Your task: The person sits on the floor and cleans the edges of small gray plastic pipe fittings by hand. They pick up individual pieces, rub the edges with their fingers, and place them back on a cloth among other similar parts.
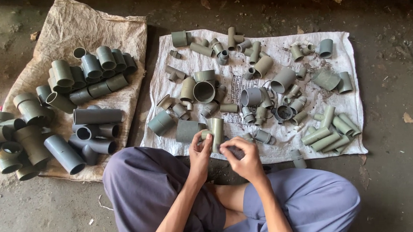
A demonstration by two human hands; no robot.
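Head view showed fitting in progress — left hand (199, 152) gripped a grey tee pipe (216, 133); right hand (246, 158) pinched a small dark piece (235, 152) beside it; joining would need careful alignment.

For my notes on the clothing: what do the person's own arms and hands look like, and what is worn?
Both forearms are bare, with no sleeves in view. The left hand and right hand wear no gloves; no rings or watch can be made out. Loose blue-grey trousers cover the crossed legs.

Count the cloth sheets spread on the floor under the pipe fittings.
2. A brown burlap sack lies on the left under the larger grey fittings; a white sack lies in the middle and right under the smaller ones. Both show in full; none seems hidden.
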